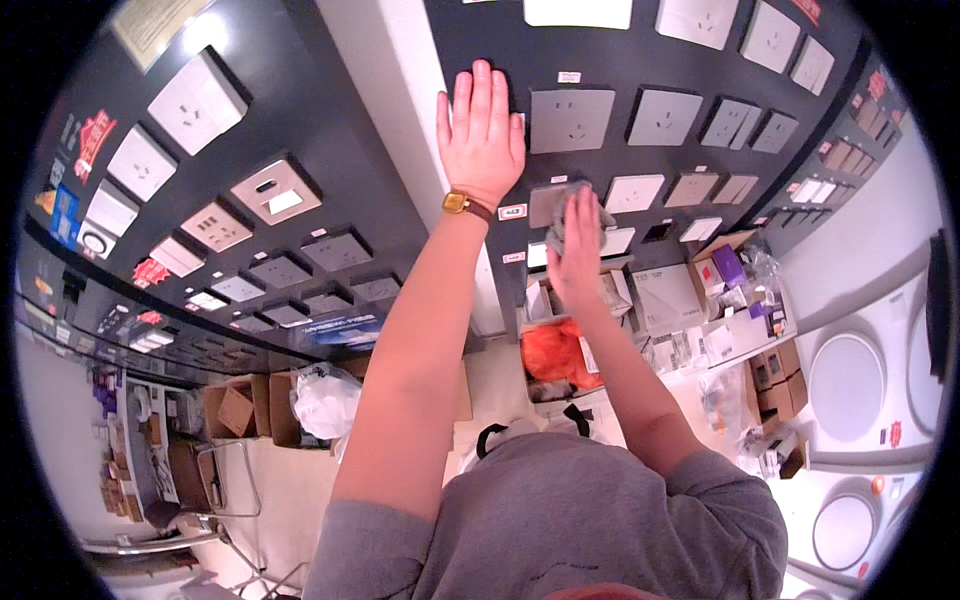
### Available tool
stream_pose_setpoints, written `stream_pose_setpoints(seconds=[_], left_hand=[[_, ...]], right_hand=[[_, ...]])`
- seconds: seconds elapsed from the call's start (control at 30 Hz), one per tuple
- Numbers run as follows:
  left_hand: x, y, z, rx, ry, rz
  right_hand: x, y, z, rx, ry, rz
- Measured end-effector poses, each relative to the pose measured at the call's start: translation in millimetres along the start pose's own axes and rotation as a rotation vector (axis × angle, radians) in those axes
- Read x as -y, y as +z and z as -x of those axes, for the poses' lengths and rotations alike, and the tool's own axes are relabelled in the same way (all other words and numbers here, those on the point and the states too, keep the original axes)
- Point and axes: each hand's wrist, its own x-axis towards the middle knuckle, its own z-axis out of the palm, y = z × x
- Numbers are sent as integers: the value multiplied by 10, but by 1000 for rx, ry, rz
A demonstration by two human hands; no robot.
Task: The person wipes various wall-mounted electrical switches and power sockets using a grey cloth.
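My left hand (482, 139) lies flat against the dark display board (480, 45), fingers pointing up and slightly apart, with nothing in it; a wristwatch (455, 201) is on that wrist. Under my right hand (580, 247) a grey cloth (559, 229) is pressed onto the board, partly over a grey-brown wall socket plate (545, 204). Above the cloth is a larger grey socket plate (572, 120). A white socket plate (634, 193) sits just right of it. White switch plates partly show below, behind my right hand.
Below the board stand a white carton (666, 298), an orange plastic bag (551, 352) in a box, and a box of small packages (724, 337). Another dark board of sockets (277, 97) is at left, past a white pillar edge (401, 75). Round lamps (847, 386) are at right.
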Motion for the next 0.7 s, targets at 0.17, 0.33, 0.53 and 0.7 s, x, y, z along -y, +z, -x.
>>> stream_pose_setpoints(seconds=[0.17,0.33,0.53,0.7], left_hand=[[-7,18,-14,-6,2,24],[33,12,13,-15,4,21],[7,36,-7,2,0,21],[-7,-1,-2,41,-31,2]], right_hand=[[81,158,130,180,-98,-46],[-259,-95,277,-154,203,-69],[-563,-415,-304,-311,164,-8],[-440,-247,-94,-174,100,7]])
